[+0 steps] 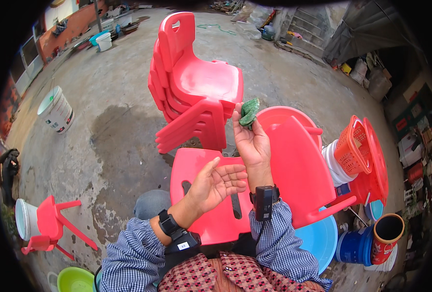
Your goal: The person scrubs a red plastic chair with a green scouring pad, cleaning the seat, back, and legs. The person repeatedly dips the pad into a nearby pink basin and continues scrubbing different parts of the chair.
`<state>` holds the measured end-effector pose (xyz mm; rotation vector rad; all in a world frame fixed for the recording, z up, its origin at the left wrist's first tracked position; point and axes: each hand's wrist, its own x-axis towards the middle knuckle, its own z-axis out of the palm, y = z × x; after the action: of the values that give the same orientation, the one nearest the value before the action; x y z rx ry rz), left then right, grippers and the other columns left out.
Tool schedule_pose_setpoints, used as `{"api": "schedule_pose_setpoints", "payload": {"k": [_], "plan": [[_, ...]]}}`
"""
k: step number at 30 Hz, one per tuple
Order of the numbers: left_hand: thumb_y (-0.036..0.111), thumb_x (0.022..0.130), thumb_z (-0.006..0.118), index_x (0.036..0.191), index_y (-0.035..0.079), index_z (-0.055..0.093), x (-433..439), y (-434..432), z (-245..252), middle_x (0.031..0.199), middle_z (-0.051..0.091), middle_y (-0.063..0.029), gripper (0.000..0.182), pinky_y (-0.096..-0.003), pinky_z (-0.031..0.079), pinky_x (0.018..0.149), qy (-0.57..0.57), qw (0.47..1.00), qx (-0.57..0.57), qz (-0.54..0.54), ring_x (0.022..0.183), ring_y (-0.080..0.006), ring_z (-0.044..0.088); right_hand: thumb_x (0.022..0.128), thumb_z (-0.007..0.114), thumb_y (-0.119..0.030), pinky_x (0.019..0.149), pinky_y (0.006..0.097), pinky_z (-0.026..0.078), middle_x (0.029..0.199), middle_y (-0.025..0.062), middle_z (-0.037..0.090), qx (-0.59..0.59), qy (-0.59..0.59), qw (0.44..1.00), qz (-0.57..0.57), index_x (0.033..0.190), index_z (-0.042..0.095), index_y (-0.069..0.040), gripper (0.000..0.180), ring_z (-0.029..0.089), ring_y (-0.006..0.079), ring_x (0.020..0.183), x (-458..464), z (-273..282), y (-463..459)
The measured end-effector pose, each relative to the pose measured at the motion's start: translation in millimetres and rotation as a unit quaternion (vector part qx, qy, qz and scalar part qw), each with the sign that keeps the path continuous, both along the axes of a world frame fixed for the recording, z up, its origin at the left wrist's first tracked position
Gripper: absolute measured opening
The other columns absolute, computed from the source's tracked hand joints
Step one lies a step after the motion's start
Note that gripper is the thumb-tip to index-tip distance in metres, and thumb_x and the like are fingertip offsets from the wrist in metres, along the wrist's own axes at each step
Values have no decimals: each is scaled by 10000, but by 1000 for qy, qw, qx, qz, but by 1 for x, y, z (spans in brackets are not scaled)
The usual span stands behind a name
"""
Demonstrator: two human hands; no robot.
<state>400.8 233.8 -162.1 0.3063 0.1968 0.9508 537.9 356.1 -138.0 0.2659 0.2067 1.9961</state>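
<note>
My left hand (216, 184) is held palm up, fingers apart, with nothing in it. It hovers over a red plastic chair panel (212, 228) with long slots, which lies across the space before my lap. Farther forward, my right hand (251, 146) holds a folded green scouring pad (250, 111) between its thumb and fingers. Beside the right wrist is a large smooth red plastic chair piece (300, 175) with leg bars; whether it joins the slotted panel is hidden by my arm. A stack of red plastic chairs (208, 78) stands just ahead.
A pink basin (289, 111) and a blue basin (316, 237) flank the chair piece. An orange basket (351, 149), a blue bucket (354, 246) and a red bin (384, 248) stand right. At left are a white bucket (59, 111), a small red stool (51, 219) and a green basin (75, 279).
</note>
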Motion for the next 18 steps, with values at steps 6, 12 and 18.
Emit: {"api": "schedule_pose_setpoints", "payload": {"k": [6, 12, 18], "plan": [[627, 1068, 273, 1469, -97, 465, 9, -6, 24, 1422, 568, -296, 850, -529, 402, 1175, 83, 996, -26, 18, 1367, -429, 528, 1078, 476, -88, 1173, 521, 455, 1439, 249, 537, -2, -4, 1000, 11, 1410, 468, 80, 372, 506, 389, 1374, 2, -4, -1], [656, 1058, 261, 1510, -84, 418, 12, -5, 30, 1496, 505, -289, 881, -537, 355, 1205, 61, 997, -35, -9, 1417, -429, 473, 1083, 464, -90, 1179, 517, 451, 1453, 239, 529, 0, 6, 1000, 22, 1412, 468, 79, 371, 501, 383, 1381, 6, -4, 0], [657, 1060, 249, 1507, -78, 426, 12, -2, 23, 1493, 515, -277, 879, -528, 374, 1194, 45, 998, -38, -18, 1417, -418, 479, 1088, 448, -89, 1188, 524, 440, 1443, 244, 537, -1, 10, 999, 33, 1397, 480, 83, 356, 494, 388, 1388, 4, -4, 0]]}}
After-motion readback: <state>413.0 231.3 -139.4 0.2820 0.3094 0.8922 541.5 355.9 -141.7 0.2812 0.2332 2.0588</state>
